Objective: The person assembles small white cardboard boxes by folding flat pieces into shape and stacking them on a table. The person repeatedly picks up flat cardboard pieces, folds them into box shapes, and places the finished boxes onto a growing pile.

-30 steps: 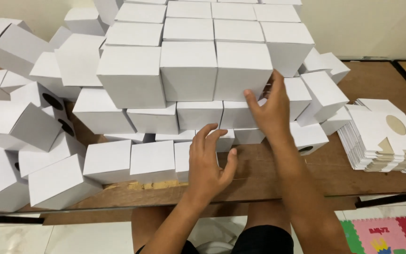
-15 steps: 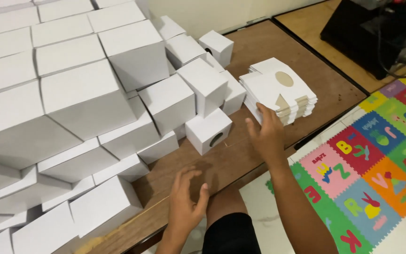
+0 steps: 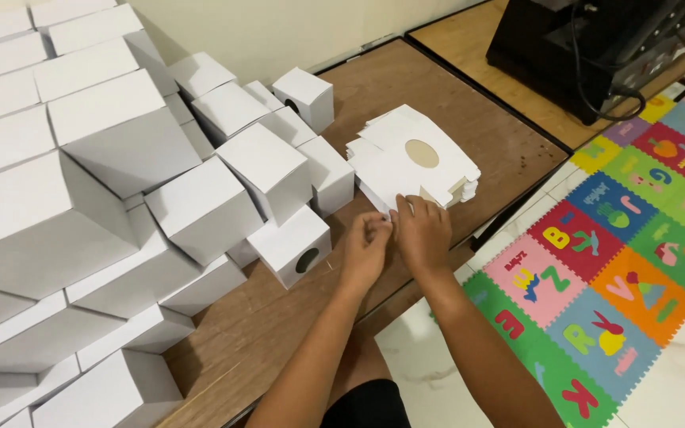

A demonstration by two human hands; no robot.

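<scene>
In the head view, both hands meet at the near corner of the stack of flat white box blanks (image 3: 415,162) on the wooden table (image 3: 469,119), beside the folded boxes. The left hand (image 3: 365,252) has fingers pinched together; the right hand (image 3: 422,231) is closed on the blank's edge. Best to peel off only the top sheet, lifting from the corner.

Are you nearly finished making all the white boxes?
Lots already look done: a big pile of folded white boxes fills the left of the wooden table. In hand: the left hand and right hand are picking at the near edge of the stack of flat box cutouts. Left: that stack is several sheets thick, none of them folded yet.
</scene>
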